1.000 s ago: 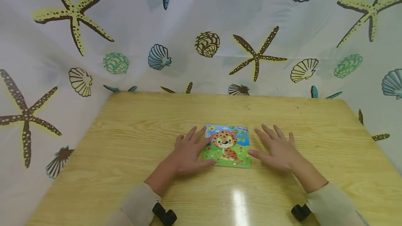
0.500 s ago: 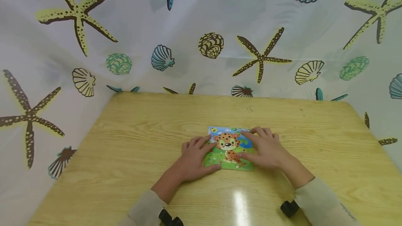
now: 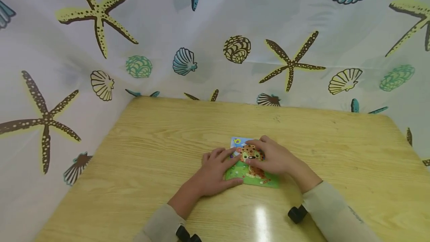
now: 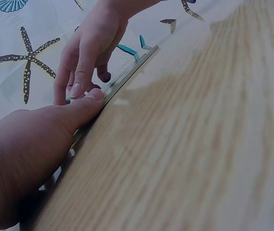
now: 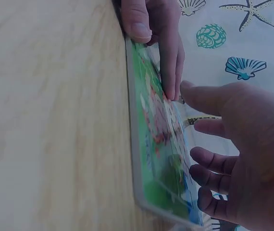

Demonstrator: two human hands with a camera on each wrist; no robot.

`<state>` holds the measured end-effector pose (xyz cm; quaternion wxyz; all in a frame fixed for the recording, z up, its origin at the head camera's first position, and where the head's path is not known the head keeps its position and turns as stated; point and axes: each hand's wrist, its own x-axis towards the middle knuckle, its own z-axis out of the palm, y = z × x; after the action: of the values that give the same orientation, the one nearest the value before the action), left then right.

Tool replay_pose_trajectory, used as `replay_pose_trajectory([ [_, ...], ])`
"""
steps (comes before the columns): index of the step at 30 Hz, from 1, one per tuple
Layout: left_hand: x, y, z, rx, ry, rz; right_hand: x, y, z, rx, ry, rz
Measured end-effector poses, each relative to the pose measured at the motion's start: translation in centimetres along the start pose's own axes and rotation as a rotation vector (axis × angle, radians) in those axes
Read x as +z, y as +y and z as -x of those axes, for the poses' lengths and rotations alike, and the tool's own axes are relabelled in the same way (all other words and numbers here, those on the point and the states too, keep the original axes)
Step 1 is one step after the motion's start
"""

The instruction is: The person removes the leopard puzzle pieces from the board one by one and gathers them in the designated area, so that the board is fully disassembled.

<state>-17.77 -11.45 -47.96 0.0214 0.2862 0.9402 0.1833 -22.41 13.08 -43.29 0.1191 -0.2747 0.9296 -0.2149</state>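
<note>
On the table lies a thin, square picture puzzle board (image 3: pixel 256 174) with a cartoon leopard on green grass and blue sky. My left hand (image 3: pixel 215 176) rests at its left side, fingertips on the left part of the picture and thumb on the near edge. Over the right half reaches my right hand (image 3: pixel 275 157), thumb and index finger near the leopard's head and hiding part of it. The right wrist view has the right hand's fingers (image 5: pixel 214 163) loosely bent above the board's face. In the left wrist view the left thumb (image 4: pixel 86 103) lies on the board's edge.
The light wooden table (image 3: pixel 161 141) stretches around the board on all sides. Behind it and at the sides hangs a white cloth (image 3: pixel 208 18) printed with starfish and shells. A black wrist-camera mount (image 3: pixel 297 214) sits at the right sleeve.
My right hand has moved left from beside the board to over its picture. The left hand stays at the left side of the board. The head view has shifted slightly.
</note>
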Motion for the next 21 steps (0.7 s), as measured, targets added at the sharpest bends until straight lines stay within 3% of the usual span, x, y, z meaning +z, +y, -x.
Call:
replay_pose_trajectory([
  [15,-0.4,0.0,0.3,0.01,0.016,0.032,0.0,-0.8,-3.0,-0.05,-0.029,0.026],
  [21,-0.6,-0.3,0.3,0.034,-0.018,0.082,-0.8,-1.4,-4.0,-0.079,-0.078,0.08],
])
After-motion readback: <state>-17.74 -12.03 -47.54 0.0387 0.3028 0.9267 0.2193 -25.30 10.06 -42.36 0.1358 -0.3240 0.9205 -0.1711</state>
